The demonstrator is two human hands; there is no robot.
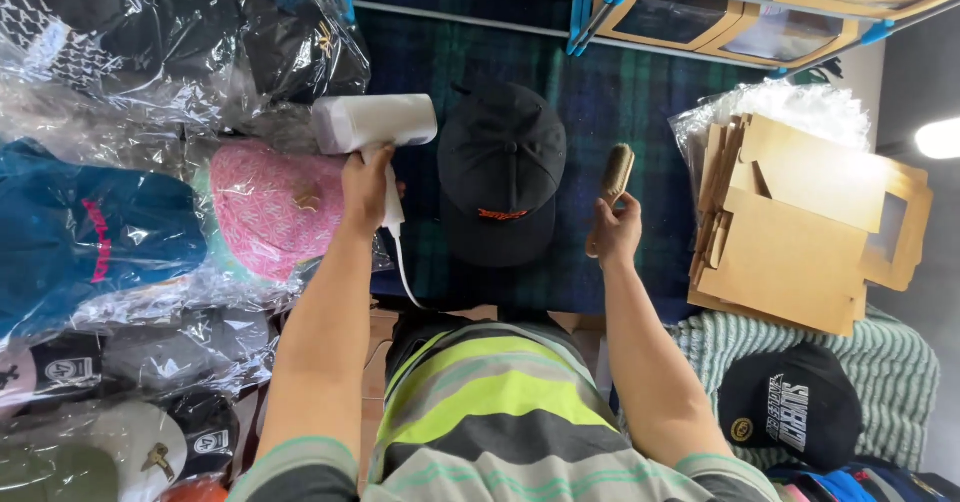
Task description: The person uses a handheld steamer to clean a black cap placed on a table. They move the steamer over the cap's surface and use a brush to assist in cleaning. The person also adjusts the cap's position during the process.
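Two tools are up at once, one in each hand. My left hand (365,184) is clenched round the handle of a white handheld steamer (374,122), its head lying sideways just left of the black cap (500,172). My right hand (615,230) grips a small wooden brush (616,170), bristles held upright just right of the cap. Neither tool touches the cap, which sits between my hands, crown up and brim toward me, unbagged. From what I see, the cleaning is at most partway: I cannot tell whether any steam or brushing has been applied, and the cap is not yet packed.

It rests on a dark blue-green plaid cloth (610,92). Beyond my left hand lie bagged caps (150,232) in clear plastic, a pink one nearest. Beyond my right hand sits a stack of flat brown cardboard boxes (800,222), with another black cap (790,402) on a green knitted cloth nearer me. Ahead, blue-jointed shelving (590,2) holds boxes.
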